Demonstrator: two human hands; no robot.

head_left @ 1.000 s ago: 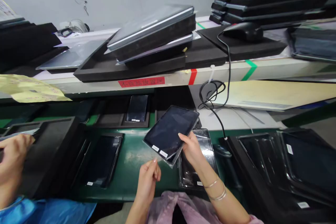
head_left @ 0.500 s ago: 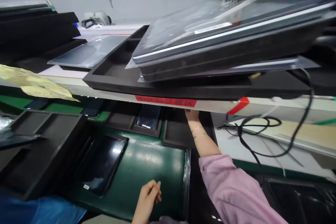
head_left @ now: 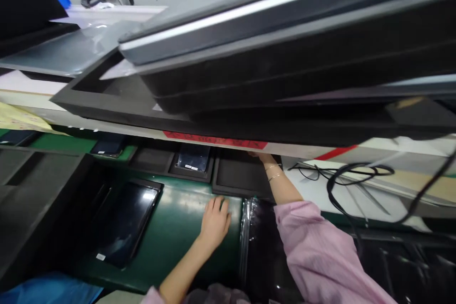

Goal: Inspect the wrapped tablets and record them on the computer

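One loosely open, seemingly empty left hand [head_left: 215, 223] has advanced over the tabletop [head_left: 178, 216], bringing both near the tray [head_left: 240, 171] ahead; with my right hand [head_left: 264, 157] half-hidden under the shelf [head_left: 292, 150], I can't tell its spread or grip.

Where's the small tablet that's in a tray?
In the head view, the small tablet is left of centre, in the right-hand compartment of a black tray, below the red label and beyond the left hand.
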